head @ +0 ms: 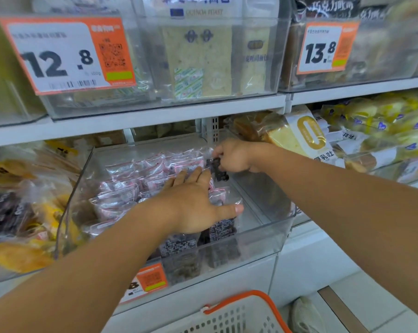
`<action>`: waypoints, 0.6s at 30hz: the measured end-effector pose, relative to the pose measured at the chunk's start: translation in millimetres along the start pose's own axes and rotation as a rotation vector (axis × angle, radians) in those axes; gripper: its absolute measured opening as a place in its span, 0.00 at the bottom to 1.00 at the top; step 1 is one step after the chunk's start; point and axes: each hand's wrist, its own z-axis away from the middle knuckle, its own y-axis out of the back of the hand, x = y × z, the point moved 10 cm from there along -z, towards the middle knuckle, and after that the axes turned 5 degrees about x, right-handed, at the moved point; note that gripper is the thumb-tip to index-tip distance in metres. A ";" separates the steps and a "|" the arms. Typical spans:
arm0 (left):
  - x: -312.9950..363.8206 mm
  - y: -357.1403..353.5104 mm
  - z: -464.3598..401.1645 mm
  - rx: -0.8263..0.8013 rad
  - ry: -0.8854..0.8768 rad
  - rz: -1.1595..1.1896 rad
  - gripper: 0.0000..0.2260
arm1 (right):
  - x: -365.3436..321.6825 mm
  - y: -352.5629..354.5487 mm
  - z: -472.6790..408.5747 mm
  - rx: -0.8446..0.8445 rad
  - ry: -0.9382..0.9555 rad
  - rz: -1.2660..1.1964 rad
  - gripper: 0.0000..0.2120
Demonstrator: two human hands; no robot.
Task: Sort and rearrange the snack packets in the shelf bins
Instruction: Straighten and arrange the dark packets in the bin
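Two hands in the clear bin (263, 239): left hand (193, 203) flat on pink packets (131, 179), right hand (232, 156) pinching a dark packet (217, 170).

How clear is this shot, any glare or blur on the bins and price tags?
Head view: wide-angle bending curves the shelf edge; glare streaks the clear bin and pink packets; the 12.8 price tag reads clearly though its small print is soft; both hands look sharp.
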 end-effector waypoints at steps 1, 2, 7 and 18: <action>1.1 9.6 4.2 0.048 -0.040 0.076 0.48 | -0.7 1.6 14.7 0.025 0.013 -0.014 0.14; -0.1 23.4 11.7 0.108 -0.081 0.147 0.44 | -1.0 2.1 31.5 0.048 0.029 -0.054 0.14; -41.2 91.4 98.6 0.496 -0.150 0.126 0.19 | -29.2 42.7 138.2 0.480 0.243 -0.056 0.11; -305.0 70.1 253.0 0.679 0.626 -0.001 0.11 | -358.2 -18.3 147.3 0.110 0.761 0.026 0.09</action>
